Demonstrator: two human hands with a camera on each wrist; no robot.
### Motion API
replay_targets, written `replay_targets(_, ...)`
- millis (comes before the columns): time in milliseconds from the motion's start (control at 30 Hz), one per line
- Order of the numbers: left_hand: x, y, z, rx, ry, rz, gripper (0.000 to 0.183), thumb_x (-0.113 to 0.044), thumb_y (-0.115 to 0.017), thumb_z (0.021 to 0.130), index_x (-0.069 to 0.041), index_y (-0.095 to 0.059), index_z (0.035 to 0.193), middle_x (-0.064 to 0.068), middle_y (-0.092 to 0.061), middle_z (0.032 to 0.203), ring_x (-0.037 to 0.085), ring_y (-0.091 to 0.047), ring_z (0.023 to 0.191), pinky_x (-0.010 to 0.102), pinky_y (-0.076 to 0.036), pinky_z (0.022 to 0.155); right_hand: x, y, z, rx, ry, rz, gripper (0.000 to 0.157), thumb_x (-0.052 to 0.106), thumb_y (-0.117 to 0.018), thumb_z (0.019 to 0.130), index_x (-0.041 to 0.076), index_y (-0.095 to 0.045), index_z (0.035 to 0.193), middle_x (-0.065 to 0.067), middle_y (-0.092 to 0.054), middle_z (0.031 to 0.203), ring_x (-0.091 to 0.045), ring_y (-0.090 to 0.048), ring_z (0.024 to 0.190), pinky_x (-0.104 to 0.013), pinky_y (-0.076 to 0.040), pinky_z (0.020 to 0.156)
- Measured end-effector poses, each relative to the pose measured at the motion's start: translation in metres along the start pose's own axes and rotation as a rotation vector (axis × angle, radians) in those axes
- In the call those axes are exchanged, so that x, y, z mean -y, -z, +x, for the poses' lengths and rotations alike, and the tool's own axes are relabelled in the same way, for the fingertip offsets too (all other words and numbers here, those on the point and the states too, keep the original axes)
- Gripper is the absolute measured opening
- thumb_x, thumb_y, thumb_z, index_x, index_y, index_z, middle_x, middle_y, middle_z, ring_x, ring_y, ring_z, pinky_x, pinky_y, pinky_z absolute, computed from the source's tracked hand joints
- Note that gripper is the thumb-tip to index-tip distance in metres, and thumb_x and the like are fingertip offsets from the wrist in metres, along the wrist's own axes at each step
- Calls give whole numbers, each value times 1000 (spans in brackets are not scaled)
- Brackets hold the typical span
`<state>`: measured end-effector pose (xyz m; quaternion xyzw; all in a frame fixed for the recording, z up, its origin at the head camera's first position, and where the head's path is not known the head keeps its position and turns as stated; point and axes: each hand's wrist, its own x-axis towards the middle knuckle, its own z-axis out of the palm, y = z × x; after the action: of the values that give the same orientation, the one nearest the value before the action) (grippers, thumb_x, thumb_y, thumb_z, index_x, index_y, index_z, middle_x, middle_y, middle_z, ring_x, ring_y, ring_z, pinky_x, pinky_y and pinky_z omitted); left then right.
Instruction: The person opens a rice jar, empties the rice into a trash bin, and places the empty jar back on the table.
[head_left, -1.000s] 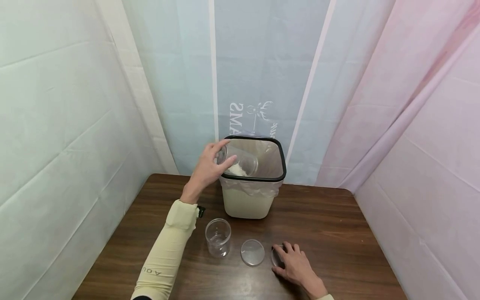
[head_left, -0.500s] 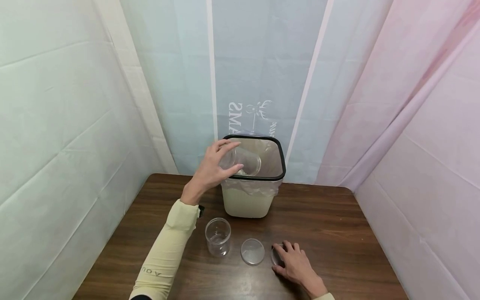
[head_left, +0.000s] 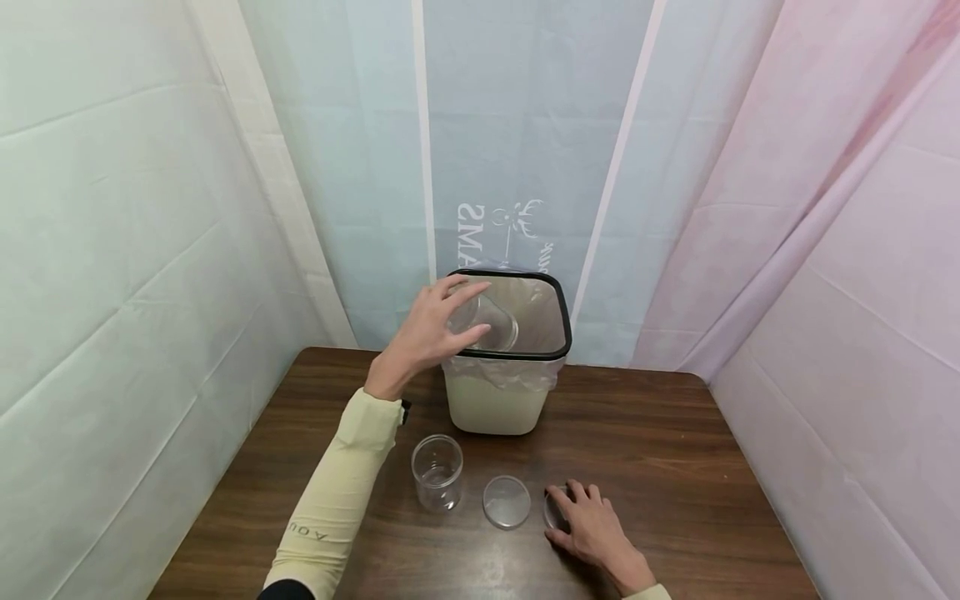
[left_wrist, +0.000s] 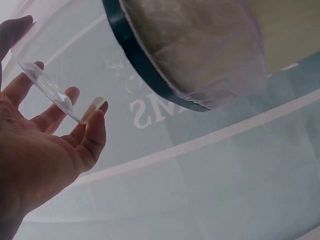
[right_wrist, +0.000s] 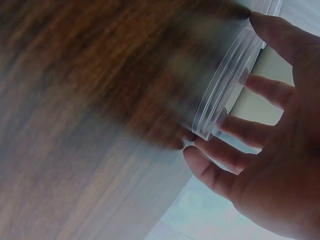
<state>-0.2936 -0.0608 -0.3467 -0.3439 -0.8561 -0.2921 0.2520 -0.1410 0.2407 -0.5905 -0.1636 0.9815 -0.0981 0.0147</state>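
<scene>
Over the bin [head_left: 497,408], my left hand [head_left: 426,327] grips a clear plastic jar [head_left: 501,323] by its base end. The jar lies tipped, its mouth pointing right and down inside the black rim. In the left wrist view, the thumb and fingers spread around the jar's round base [left_wrist: 47,92]. On the table, the thumb and fingers of my right hand [head_left: 596,527] hold the edge of a clear round lid [right_wrist: 225,85]; the palm is raised off it. A second clear jar [head_left: 437,473] stands upright, and another clear lid [head_left: 506,502] lies flat beside it.
A thin plastic liner [head_left: 517,375] folds over the bin's rim. The bin stands near the back of the brown wooden table [head_left: 660,433]. Cloth curtains [head_left: 360,167] close in the back and both sides.
My left hand has shifted slightly right and tipped the jar further. White loose contents visible inside it one second ago no longer show. The right hand has stayed on its lid.
</scene>
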Motion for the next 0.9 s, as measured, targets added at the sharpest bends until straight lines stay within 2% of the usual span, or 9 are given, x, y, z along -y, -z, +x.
replay_targets(200,-6,1,8,51,17,44,68,-38,-74,85,-15,-49,143,13,-51,143,31,-51,129,49,-37,102,0,-4,1,-4,-12,-2,63,51,-75,79,20,-58,132,-18,-57,128,-38,-52,105,-52,-47,74)
replay_targets(367,-11,-1,17,92,-1,115,64,-38,-77,82,-12,-55,137,15,-52,143,33,-52,126,49,-38,103,-1,-6,3,-17,-12,-5,63,51,-75,79,20,-59,132,-18,-57,127,-38,-52,105,-52,-46,73)
replay_targets(467,-11,-4,20,124,-12,161,63,-39,-76,82,-13,-56,137,15,-52,143,37,-51,125,51,-39,102,-2,-7,4,-23,-9,-4,63,50,-75,80,20,-58,132,-18,-57,127,-39,-52,105,-52,-47,74)
replay_targets(633,-11,-7,21,184,12,212,63,-41,-74,84,-18,-55,139,15,-50,144,42,-49,124,55,-39,102,-2,-8,5,-9,-6,1,63,51,-74,80,20,-58,133,-18,-56,128,-39,-52,105,-53,-46,74)
replay_targets(800,-7,-8,19,167,-15,234,61,-42,-74,84,-17,-56,138,16,-53,141,41,-52,123,55,-41,100,0,-8,5,-15,-7,7,63,50,-75,80,20,-58,133,-19,-57,127,-39,-52,105,-52,-46,73)
replay_targets(900,-3,-7,17,150,27,201,61,-41,-73,85,-16,-56,138,17,-53,139,37,-53,123,52,-40,101,3,-7,5,-22,-1,7,63,50,-75,80,19,-59,132,-19,-57,127,-39,-52,105,-52,-47,73)
